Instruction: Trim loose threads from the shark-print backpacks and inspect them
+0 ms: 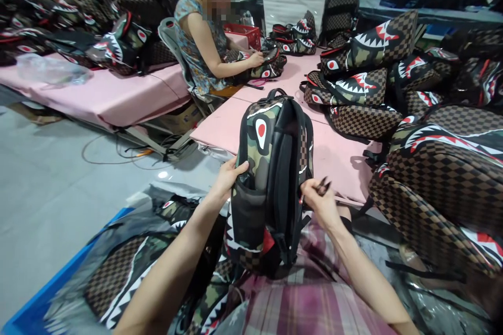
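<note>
A camouflage and brown-checked backpack point(257, 167) stands upright at my lap, its side pocket and black padded back panel showing. My left hand point(230, 177) grips its left edge, thumb on the front above the mesh pocket and fingers hidden behind. On the other side my right hand point(317, 196) is closed around small dark thread snips point(324, 186), whose two pointed tips stick out past the fingers. The fingertips of that hand are close against the strap side of the backpack; whether they also pinch it I cannot tell.
Several similar backpacks point(353, 84) are piled on the pink table point(338, 167) to the right. Others lie in plastic inside a blue crate point(70, 282) at lower left. Across the table a seated person point(208, 36) handles another backpack. A second pink table point(118, 94) stands left.
</note>
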`<state>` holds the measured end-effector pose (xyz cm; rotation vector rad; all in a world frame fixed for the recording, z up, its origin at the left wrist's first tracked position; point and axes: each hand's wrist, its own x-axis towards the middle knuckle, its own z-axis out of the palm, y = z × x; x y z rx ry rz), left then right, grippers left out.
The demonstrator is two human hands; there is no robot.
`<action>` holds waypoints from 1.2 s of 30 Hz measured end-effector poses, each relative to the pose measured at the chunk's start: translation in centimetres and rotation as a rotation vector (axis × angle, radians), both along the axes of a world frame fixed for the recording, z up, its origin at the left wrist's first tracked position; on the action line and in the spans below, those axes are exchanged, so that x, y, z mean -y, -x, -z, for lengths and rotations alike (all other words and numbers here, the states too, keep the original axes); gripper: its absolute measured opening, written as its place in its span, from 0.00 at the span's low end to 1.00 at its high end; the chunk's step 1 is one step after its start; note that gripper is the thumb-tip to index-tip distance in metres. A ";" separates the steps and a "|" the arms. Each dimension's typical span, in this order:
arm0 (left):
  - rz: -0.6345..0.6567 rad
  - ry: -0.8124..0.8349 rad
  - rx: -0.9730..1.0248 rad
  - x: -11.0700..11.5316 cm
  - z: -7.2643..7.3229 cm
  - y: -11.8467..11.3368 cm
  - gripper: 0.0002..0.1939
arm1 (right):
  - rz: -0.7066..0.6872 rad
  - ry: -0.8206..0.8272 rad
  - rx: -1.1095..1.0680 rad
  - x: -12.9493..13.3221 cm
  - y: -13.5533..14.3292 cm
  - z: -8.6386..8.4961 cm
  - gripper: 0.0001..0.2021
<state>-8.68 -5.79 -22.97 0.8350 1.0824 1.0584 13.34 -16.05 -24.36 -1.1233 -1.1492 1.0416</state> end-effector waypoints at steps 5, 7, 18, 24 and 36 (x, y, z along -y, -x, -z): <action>0.110 0.082 0.152 1.3 0.2 -1.6 0.23 | 0.003 0.091 -0.047 1.2 -2.3 -1.8 0.11; 0.162 0.084 0.178 1.7 2.0 -2.7 0.23 | 0.032 0.111 -0.010 1.3 -2.7 -2.0 0.11; -0.048 -0.581 -0.736 1.7 4.3 -1.3 0.14 | -0.038 0.214 0.017 -1.2 -1.0 3.6 0.11; 0.335 -1.055 -1.302 5.6 1.8 -4.1 0.09 | -0.083 0.233 0.186 -1.5 -0.7 4.0 0.10; 0.102 -0.949 -1.395 5.8 4.0 -1.7 0.07 | -0.079 -0.093 1.163 -1.2 2.0 1.1 0.10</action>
